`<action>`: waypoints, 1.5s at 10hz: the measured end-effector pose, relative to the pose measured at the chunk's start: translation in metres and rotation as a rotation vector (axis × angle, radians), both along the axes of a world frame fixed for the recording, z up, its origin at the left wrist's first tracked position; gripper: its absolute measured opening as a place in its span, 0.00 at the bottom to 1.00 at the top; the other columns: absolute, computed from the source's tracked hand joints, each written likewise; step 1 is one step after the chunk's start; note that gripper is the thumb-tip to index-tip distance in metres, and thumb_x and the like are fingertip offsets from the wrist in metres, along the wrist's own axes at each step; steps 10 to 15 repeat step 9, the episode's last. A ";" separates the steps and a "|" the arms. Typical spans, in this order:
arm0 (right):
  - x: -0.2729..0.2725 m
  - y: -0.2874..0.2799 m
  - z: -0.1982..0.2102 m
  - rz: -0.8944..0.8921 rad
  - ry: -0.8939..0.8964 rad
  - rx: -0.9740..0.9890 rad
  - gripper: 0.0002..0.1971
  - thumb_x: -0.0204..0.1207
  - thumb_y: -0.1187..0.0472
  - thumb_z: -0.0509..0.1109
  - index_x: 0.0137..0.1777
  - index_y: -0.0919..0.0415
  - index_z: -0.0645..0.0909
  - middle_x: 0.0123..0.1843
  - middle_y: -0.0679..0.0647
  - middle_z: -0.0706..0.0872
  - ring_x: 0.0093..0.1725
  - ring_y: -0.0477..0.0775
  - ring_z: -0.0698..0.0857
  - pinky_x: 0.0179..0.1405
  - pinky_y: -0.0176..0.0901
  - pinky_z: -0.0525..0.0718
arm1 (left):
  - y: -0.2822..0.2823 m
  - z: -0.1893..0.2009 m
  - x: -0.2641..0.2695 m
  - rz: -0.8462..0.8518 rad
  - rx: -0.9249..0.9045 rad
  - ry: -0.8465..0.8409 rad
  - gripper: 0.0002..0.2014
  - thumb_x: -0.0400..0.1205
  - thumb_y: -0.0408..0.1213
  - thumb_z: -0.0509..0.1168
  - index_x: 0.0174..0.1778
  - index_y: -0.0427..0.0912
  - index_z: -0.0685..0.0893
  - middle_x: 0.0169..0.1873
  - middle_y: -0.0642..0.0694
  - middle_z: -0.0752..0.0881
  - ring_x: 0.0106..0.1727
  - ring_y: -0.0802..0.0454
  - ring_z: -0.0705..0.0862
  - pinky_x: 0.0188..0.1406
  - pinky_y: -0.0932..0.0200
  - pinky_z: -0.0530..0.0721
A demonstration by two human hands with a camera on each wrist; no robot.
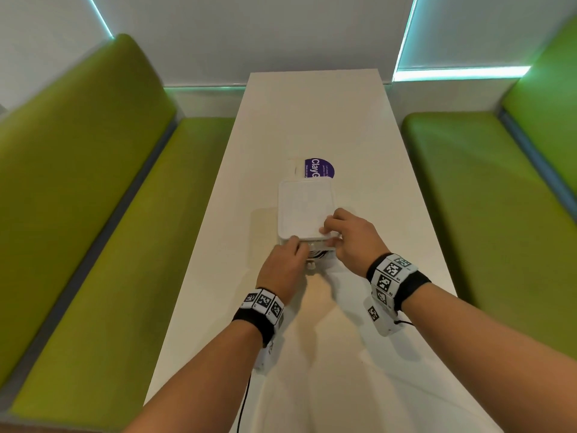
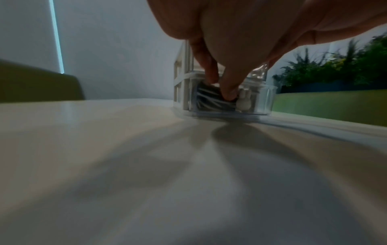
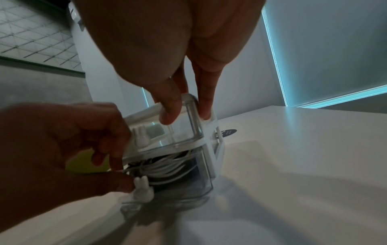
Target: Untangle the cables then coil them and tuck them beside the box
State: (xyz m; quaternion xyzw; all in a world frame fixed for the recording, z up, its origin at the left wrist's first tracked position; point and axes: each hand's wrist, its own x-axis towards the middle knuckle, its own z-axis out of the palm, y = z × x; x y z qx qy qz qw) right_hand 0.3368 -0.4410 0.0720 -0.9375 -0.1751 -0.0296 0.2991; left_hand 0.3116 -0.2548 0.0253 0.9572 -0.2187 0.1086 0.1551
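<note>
A small clear-and-white drawer box (image 1: 304,207) stands mid-table. Its lower drawer (image 3: 194,182) is pulled out toward me, and a tangle of white and dark cables (image 3: 167,165) lies inside it. My left hand (image 1: 292,253) reaches into that drawer, fingers and thumb pinching the cables (image 2: 206,99) beside the white rabbit-shaped knob (image 3: 142,188). My right hand (image 1: 338,231) grips the box's near right top corner (image 3: 189,119), thumb in front and fingers on the side. The upper drawer, with its own rabbit knob (image 3: 139,134), is closed.
A round purple sticker (image 1: 320,168) lies on the white table (image 1: 312,120) just behind the box. Green benches (image 1: 93,214) run along both long sides. Bare tabletop stretches between me and the box. Plants (image 2: 335,71) stand beyond the right bench.
</note>
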 end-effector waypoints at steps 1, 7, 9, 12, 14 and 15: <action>-0.005 0.001 -0.003 0.021 -0.010 -0.083 0.14 0.74 0.65 0.74 0.59 0.57 0.83 0.60 0.53 0.79 0.53 0.61 0.83 0.49 0.58 0.86 | 0.013 0.001 0.001 0.184 -0.140 0.011 0.21 0.64 0.34 0.83 0.44 0.38 0.78 0.41 0.41 0.80 0.39 0.41 0.77 0.37 0.51 0.76; 0.003 0.004 -0.025 -0.062 -0.065 -0.095 0.27 0.63 0.71 0.84 0.60 0.61 0.77 0.59 0.57 0.73 0.55 0.59 0.76 0.42 0.59 0.87 | 0.027 0.016 0.027 0.460 -0.473 0.445 0.13 0.74 0.31 0.78 0.46 0.42 0.80 0.43 0.48 0.86 0.44 0.47 0.86 0.41 0.57 0.83; -0.009 0.004 -0.008 -0.057 -0.029 -0.140 0.32 0.65 0.56 0.86 0.66 0.55 0.76 0.68 0.54 0.72 0.63 0.59 0.75 0.59 0.57 0.86 | 0.034 0.020 0.022 0.416 -0.366 0.528 0.25 0.75 0.34 0.79 0.66 0.43 0.78 0.61 0.44 0.84 0.58 0.46 0.85 0.56 0.52 0.84; -0.009 0.004 -0.008 -0.057 -0.029 -0.140 0.32 0.65 0.56 0.86 0.66 0.55 0.76 0.68 0.54 0.72 0.63 0.59 0.75 0.59 0.57 0.86 | 0.034 0.020 0.022 0.416 -0.366 0.528 0.25 0.75 0.34 0.79 0.66 0.43 0.78 0.61 0.44 0.84 0.58 0.46 0.85 0.56 0.52 0.84; -0.009 0.004 -0.008 -0.057 -0.029 -0.140 0.32 0.65 0.56 0.86 0.66 0.55 0.76 0.68 0.54 0.72 0.63 0.59 0.75 0.59 0.57 0.86 | 0.034 0.020 0.022 0.416 -0.366 0.528 0.25 0.75 0.34 0.79 0.66 0.43 0.78 0.61 0.44 0.84 0.58 0.46 0.85 0.56 0.52 0.84; -0.009 0.004 -0.008 -0.057 -0.029 -0.140 0.32 0.65 0.56 0.86 0.66 0.55 0.76 0.68 0.54 0.72 0.63 0.59 0.75 0.59 0.57 0.86 | 0.034 0.020 0.022 0.416 -0.366 0.528 0.25 0.75 0.34 0.79 0.66 0.43 0.78 0.61 0.44 0.84 0.58 0.46 0.85 0.56 0.52 0.84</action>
